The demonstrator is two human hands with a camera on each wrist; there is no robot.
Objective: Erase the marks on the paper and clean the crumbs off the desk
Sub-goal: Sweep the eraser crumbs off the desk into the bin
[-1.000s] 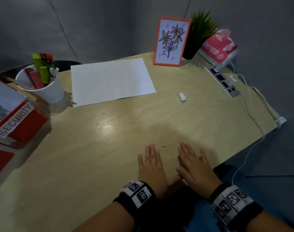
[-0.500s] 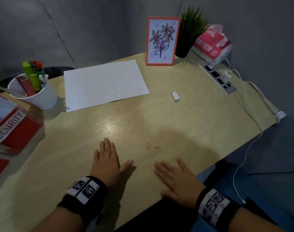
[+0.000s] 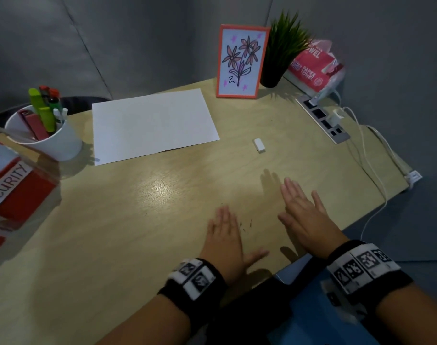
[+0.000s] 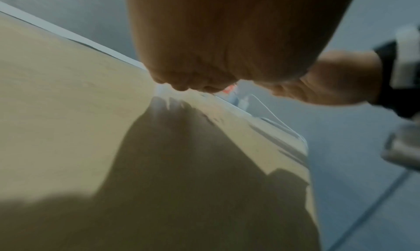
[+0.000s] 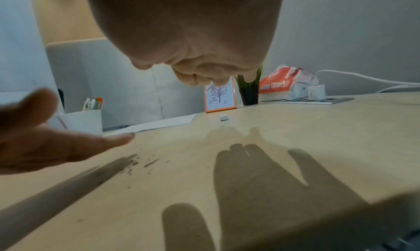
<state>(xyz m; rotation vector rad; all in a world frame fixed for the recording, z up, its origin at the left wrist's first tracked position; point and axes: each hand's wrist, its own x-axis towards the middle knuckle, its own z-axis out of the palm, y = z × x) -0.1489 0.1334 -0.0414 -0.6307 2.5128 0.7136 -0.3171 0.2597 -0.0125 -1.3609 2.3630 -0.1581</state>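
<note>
Both hands lie flat, fingers straight, on the surface [image 3: 138, 232]: left hand [image 3: 225, 235], right hand [image 3: 304, 215]. Crumbs [image 3: 246, 224] lie between them. Beyond the crumbs, paper [image 3: 152, 125] lies long axis left-right.

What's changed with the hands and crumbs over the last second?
Both hands spread apart, then closed in again: the left hand now lies flat just left of the crumbs, and the right hand hovers open to their right. Nothing was gripped. Paper and eraser stayed put.
</note>
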